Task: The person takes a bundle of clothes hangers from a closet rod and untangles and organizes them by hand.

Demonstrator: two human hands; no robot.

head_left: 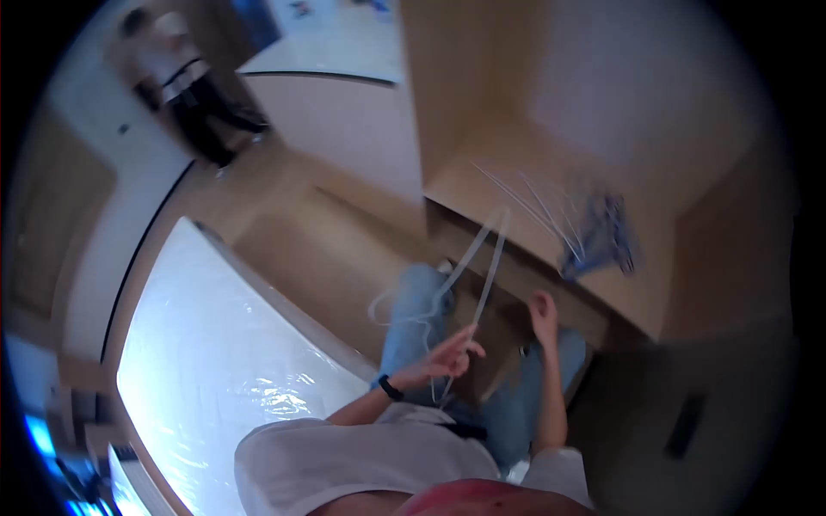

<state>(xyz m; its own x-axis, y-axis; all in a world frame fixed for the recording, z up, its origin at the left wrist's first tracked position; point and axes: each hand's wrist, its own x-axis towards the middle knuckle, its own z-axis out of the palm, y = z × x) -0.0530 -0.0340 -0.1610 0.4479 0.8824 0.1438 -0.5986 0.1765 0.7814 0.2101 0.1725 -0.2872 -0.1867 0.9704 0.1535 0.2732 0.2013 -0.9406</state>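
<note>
White wire-like hangers (489, 279) hang from my left hand (452, 354), which wears a dark wristband and is closed round them above my lap. Their outlines are blurred and overlap. My right hand (544, 316) is raised over my right knee, near the front edge of the wooden shelf (482, 185); its fingers are curled and smeared, and nothing can be made out in them. On the shelf lies a bunch of blue-grey hangers (602, 236), with thin pale hangers (538, 209) beside it on the left.
A plastic-wrapped white mattress (219, 344) lies to my left. Wooden cabinet walls (718, 249) enclose the shelf on the right. A person (185, 82) stands at the upper left, near a white-topped counter (331, 43). Wooden floor (292, 211) lies between.
</note>
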